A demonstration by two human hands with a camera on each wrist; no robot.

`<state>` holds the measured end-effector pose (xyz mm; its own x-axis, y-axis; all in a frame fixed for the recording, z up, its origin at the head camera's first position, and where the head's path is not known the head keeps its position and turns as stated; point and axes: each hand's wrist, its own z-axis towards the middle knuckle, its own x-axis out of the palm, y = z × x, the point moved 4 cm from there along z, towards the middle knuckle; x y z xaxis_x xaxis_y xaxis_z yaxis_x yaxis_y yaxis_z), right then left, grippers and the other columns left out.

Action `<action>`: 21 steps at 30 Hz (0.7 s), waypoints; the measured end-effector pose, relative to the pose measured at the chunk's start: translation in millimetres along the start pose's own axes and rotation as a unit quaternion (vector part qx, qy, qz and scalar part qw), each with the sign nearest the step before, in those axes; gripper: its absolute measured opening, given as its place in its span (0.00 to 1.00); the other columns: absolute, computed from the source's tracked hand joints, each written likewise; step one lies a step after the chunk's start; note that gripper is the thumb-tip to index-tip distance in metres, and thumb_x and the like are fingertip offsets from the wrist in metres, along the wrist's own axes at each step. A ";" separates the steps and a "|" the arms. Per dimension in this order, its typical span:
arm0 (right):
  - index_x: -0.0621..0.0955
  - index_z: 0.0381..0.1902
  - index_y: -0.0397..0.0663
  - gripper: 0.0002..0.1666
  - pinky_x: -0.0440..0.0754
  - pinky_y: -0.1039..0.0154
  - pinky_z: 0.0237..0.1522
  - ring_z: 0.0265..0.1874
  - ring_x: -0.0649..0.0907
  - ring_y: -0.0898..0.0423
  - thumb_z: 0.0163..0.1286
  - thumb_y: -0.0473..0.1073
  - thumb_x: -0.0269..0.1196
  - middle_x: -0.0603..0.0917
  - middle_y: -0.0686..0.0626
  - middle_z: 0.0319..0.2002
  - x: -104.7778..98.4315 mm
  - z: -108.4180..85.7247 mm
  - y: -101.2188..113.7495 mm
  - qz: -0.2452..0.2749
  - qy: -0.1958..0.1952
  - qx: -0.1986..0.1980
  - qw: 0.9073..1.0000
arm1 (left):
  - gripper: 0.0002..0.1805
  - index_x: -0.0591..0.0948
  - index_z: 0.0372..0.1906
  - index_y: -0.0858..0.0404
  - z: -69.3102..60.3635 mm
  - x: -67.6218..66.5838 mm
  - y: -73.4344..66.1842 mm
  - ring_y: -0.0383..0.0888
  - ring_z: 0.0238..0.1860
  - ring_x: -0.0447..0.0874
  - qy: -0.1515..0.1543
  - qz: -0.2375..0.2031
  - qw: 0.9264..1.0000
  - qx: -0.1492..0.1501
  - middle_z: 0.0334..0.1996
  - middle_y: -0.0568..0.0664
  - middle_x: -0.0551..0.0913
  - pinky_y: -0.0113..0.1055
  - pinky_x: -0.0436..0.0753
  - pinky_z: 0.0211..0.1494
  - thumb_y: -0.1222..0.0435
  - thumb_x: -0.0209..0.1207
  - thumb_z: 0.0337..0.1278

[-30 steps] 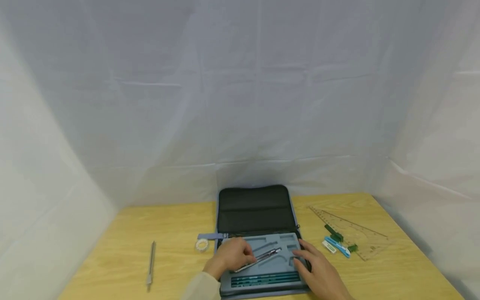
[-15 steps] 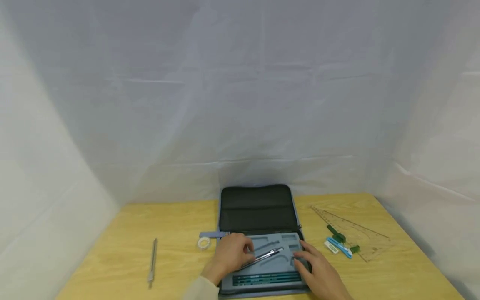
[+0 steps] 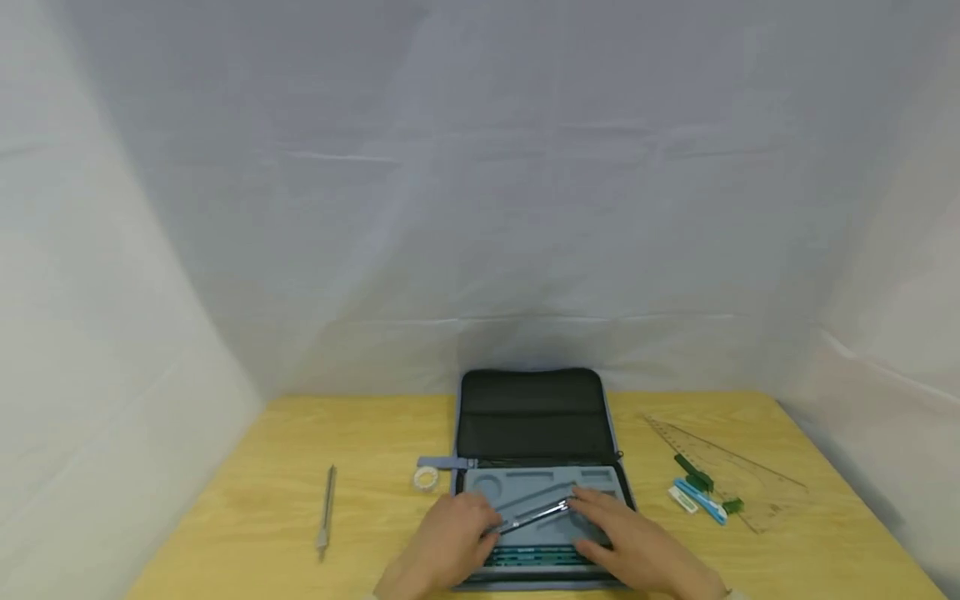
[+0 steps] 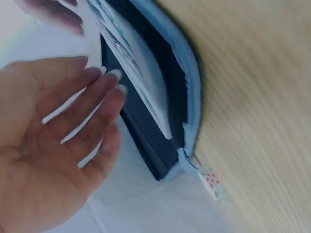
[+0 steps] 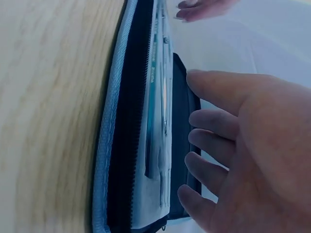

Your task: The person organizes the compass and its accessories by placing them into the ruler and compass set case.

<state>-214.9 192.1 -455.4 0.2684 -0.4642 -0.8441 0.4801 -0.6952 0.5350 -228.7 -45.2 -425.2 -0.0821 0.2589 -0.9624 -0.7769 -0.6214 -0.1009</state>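
Observation:
A slim, shiny silver tool (image 3: 534, 517) lies slantwise over the grey moulded tray (image 3: 525, 479) of an unzipped case; its exact kind is unclear. At its left end is my left hand (image 3: 453, 537); in the left wrist view the fingers (image 4: 99, 104) are loosely bent and hold nothing. My right hand (image 3: 633, 542) hovers over the tray's right part, fingertips by the tool's right end. Its fingers (image 5: 214, 145) are relaxed and apart in the right wrist view. Dark green pencils (image 3: 536, 556) lie in the tray's front slot.
The case's black lid (image 3: 532, 412) stands open behind. To the left are a white tape roll (image 3: 425, 478) and a thin silver tool (image 3: 326, 512). A clear set square (image 3: 738, 467), white eraser (image 3: 682, 499), blue-handled item (image 3: 701, 501) and green pieces (image 3: 693, 472) lie right.
My left hand has loosened from the silver tool's left end, which it pinched before. My right hand has moved inward over the tray toward the tool's right end. The head view has shifted slightly.

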 end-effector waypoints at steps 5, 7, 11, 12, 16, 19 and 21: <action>0.65 0.70 0.43 0.38 0.65 0.42 0.60 0.66 0.63 0.40 0.73 0.63 0.47 0.63 0.41 0.69 1.5 0.1 -0.4 -0.022 0.021 -0.022 0.999 | 0.03 0.81 0.28 0.52 -4.4 8.0 -13.7 0.30 0.31 0.76 0.051 -0.019 0.998 0.025 0.29 0.35 0.79 0.28 0.74 0.29 0.63 0.64 0.54; 0.65 0.70 0.42 0.39 0.63 0.41 0.60 0.67 0.62 0.39 0.73 0.63 0.47 0.63 0.41 0.69 3.9 1.1 -1.7 -0.024 0.030 -0.017 0.999 | 0.05 0.79 0.28 0.52 -5.0 11.9 -15.5 0.29 0.29 0.74 0.068 -0.014 0.997 0.018 0.27 0.34 0.77 0.27 0.72 0.28 0.62 0.64 0.54; 0.64 0.71 0.43 0.40 0.61 0.39 0.61 0.67 0.61 0.39 0.72 0.64 0.46 0.61 0.42 0.70 10.3 3.1 -3.4 -0.021 0.043 -0.002 0.999 | 0.06 0.77 0.30 0.52 -8.0 17.5 -16.3 0.30 0.28 0.74 0.076 -0.005 0.997 0.010 0.26 0.34 0.75 0.27 0.72 0.28 0.62 0.65 0.54; 0.64 0.71 0.43 0.40 0.61 0.39 0.61 0.68 0.61 0.39 0.72 0.65 0.46 0.61 0.42 0.70 11.5 3.8 -3.6 -0.022 0.043 0.001 0.999 | 0.06 0.78 0.32 0.53 -9.0 17.9 -16.5 0.30 0.29 0.75 0.071 -0.003 0.997 0.013 0.28 0.35 0.76 0.27 0.72 0.29 0.62 0.65 0.54; 0.65 0.70 0.43 0.40 0.59 0.38 0.62 0.68 0.61 0.39 0.73 0.65 0.45 0.64 0.43 0.69 12.4 7.3 -3.6 -0.028 0.041 0.010 0.999 | 0.09 0.81 0.39 0.56 -13.1 17.1 -17.6 0.35 0.38 0.79 0.027 0.024 0.999 0.032 0.37 0.40 0.82 0.30 0.77 0.38 0.61 0.65 0.53; 0.66 0.69 0.43 0.40 0.58 0.38 0.62 0.68 0.61 0.39 0.72 0.65 0.46 0.65 0.43 0.68 11.8 10.4 -2.7 -0.038 0.043 0.014 0.998 | 0.13 0.82 0.44 0.58 -14.8 17.0 -17.6 0.38 0.44 0.79 0.013 0.035 0.999 0.031 0.43 0.43 0.83 0.33 0.78 0.42 0.60 0.65 0.53; 0.67 0.69 0.42 0.39 0.59 0.39 0.62 0.67 0.62 0.39 0.72 0.64 0.46 0.66 0.43 0.68 11.4 11.7 -1.5 -0.046 0.044 0.013 0.998 | 0.15 0.82 0.47 0.58 -15.1 17.6 -16.9 0.39 0.44 0.79 0.024 0.028 0.999 0.018 0.43 0.43 0.83 0.33 0.78 0.43 0.60 0.64 0.54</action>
<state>-222.4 181.5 -465.4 0.2971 -0.3477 -0.8893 0.4846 -0.7476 0.4542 -207.6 -41.4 -444.2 -0.0970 0.1887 -0.9772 -0.7934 -0.6075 -0.0385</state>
